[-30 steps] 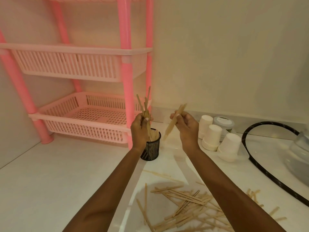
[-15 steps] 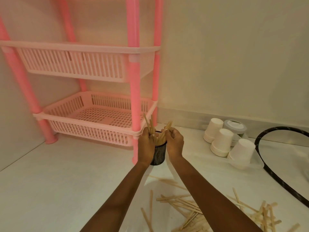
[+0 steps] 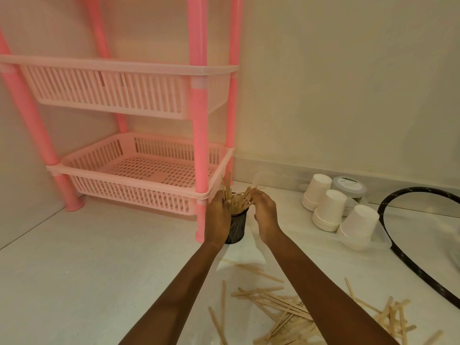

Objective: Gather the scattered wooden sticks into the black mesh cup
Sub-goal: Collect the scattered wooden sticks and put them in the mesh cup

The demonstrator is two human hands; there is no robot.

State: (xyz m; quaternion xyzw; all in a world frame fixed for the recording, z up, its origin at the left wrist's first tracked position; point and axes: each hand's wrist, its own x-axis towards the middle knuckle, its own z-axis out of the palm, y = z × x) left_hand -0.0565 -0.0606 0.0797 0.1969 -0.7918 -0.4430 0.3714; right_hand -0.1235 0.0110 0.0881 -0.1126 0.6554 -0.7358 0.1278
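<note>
Hands are held close together at the black mesh cup point(image 3: 237, 226), which stands between them on the white surface point(image 3: 99, 270). Cup's left side is gripped by L hand point(image 3: 217, 219), w/ fingers curled round it and thumb at the rim. Wooden sticks point(image 3: 234, 201) stand in the cup; a few leaning ones are pinched at the rim by R hand point(image 3: 265, 211), though exact contact is blurred. Loose sticks point(image 3: 278, 305) are scattered nearer the person, under both forearms. Pink rack point(image 3: 200, 125) is seen behind L hand; white paper cups point(image 3: 328, 210) & black hoop point(image 3: 410, 189) lie out to the right of R hand.
</note>
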